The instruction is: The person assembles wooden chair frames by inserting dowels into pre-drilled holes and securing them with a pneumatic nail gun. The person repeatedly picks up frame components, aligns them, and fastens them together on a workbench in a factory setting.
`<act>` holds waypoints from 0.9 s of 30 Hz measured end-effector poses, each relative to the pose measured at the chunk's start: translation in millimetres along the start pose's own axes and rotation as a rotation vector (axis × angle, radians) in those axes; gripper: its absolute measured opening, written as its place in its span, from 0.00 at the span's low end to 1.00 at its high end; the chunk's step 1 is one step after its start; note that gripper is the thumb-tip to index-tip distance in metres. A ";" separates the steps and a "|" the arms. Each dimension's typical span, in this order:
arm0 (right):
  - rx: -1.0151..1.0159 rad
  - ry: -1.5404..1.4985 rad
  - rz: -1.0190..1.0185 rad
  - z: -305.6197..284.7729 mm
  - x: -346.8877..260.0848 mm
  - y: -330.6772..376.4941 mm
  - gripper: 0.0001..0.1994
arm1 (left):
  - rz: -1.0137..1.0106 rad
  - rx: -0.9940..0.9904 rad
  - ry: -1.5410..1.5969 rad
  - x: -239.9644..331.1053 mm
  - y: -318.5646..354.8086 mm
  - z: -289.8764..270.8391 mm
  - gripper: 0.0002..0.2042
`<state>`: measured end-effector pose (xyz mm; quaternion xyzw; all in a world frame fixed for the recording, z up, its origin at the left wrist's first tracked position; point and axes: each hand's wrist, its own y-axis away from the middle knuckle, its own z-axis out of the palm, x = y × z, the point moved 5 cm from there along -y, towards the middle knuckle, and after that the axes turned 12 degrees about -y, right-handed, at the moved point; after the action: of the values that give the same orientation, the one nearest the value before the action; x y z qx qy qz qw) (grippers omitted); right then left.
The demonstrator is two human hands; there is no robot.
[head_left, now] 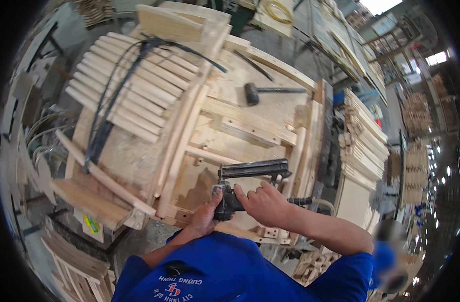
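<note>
A black pneumatic nail gun (255, 168) is held close in front of my body, above the near part of a pale wooden frame (247, 131). My left hand (206, 215) grips the grey-black head of the tool, thumb laid along its side. My right hand (264, 204) is closed around the handle, the index finger near the trigger. From the handle end a hose runs off to the right. The frame's rails lie flat on the workbench, with a few holes in the crosspieces. Whether the nose touches wood cannot be seen.
A black mallet (251, 94) and a dark strip (252, 65) lie beyond the frame. Left are a row of rounded slats (134, 85) with black straps (120, 95) over them and a curved wooden piece (104, 173). Stacked boards (361, 141) stand right; a person in blue (383, 259) is near.
</note>
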<state>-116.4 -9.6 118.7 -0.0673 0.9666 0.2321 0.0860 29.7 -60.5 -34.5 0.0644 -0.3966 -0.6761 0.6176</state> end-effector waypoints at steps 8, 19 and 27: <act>-0.042 -0.076 -0.172 -26.0 11.6 -89.3 0.37 | 0.256 0.072 0.205 26.7 0.1 -37.4 0.28; -0.062 -0.032 -0.196 -27.8 15.4 -109.1 0.38 | 0.292 0.175 0.227 49.6 0.1 -33.1 0.28; -0.067 -0.013 -0.195 -29.4 13.9 -107.6 0.34 | 0.296 0.196 0.206 48.0 0.5 -32.7 0.28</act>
<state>-115.6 -119.4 94.7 -0.1623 0.9465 0.2553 0.1120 38.0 -117.9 -37.0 0.1339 -0.4002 -0.5261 0.7383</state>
